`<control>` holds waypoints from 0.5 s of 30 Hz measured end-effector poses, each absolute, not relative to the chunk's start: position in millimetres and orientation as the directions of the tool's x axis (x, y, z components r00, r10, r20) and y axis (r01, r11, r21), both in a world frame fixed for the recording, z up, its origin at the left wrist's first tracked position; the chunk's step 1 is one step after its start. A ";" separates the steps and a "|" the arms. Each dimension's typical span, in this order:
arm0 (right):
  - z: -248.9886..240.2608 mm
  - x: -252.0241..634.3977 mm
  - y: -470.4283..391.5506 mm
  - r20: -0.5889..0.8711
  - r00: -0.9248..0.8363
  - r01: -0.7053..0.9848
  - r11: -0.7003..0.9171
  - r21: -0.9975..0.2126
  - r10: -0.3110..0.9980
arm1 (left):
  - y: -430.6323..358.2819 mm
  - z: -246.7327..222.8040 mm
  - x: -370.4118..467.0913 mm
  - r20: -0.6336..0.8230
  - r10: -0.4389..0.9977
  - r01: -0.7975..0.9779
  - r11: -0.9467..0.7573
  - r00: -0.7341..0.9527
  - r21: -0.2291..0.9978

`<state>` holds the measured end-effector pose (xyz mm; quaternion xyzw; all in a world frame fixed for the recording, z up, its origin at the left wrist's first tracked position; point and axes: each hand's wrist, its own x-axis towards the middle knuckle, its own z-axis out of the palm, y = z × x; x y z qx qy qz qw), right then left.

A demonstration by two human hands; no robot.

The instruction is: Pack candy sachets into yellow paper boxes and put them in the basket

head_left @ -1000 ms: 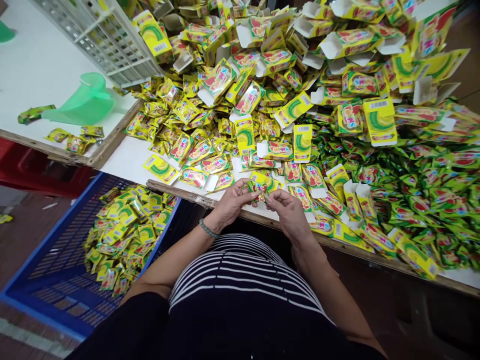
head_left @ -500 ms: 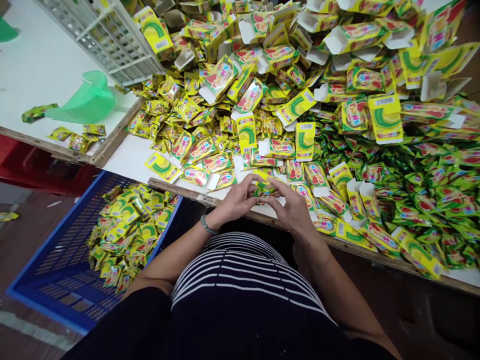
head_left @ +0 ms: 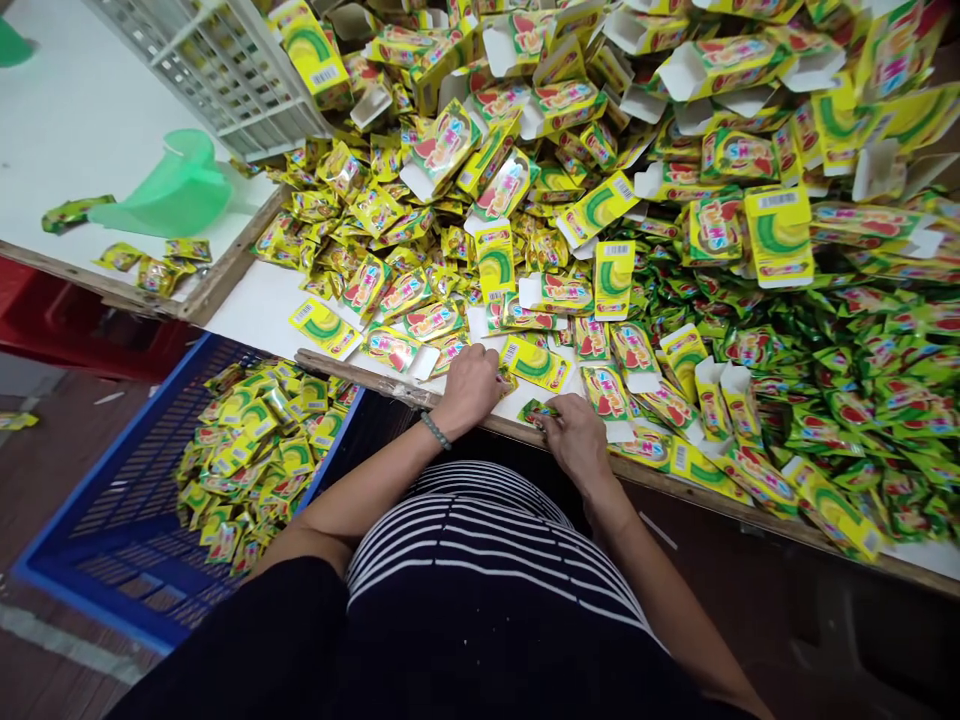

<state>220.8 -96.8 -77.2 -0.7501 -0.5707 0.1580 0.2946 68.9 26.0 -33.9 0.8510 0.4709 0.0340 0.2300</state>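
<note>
My left hand is closed at the table's front edge, fingers curled down around a small yellow candy packet that is partly hidden. To its right, my right hand pinches a small green candy packet between thumb and fingers, low over the white tabletop. Just beyond both hands a yellow candy box lies flat, its barcode end toward the left. More small boxes surround them, among them one with a watermelon print beside my right hand.
Yellow packets are heaped at back left, green packets at right, open boxes behind. A blue crate with filled packets stands below left. A green scoop and a white basket are on the left.
My hands, together around a box half a second ago, have parted. The yellow box now lies on the table, and each hand grips a small packet near the edge.
</note>
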 end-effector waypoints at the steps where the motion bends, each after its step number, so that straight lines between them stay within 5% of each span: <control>1: -76.2 221.6 -96.5 0.072 0.315 0.744 -0.199 -0.638 0.947 | 25.7 -35.0 67.6 -0.148 0.830 0.771 -0.413 0.538 0.485; 3: -72.2 223.6 -95.0 -0.025 0.384 0.611 -0.275 -0.742 0.923 | 25.4 -36.5 63.1 -0.156 0.862 0.701 -0.273 0.483 0.659; 7: -56.0 218.4 -87.6 -0.233 0.517 0.014 -0.281 -0.960 0.823 | 19.1 -39.4 59.3 -0.263 0.836 0.296 0.127 0.482 0.947; 11: -37.7 202.0 -77.6 -0.268 0.587 -0.228 -0.161 -0.960 0.764 | 6.1 -37.9 67.6 -0.369 0.779 -0.065 0.461 0.507 0.885; 15: -40.0 194.4 -71.2 -0.170 0.678 -0.125 -0.115 -0.985 0.715 | -2.2 -30.7 73.7 -0.390 0.745 -0.197 0.564 0.542 0.802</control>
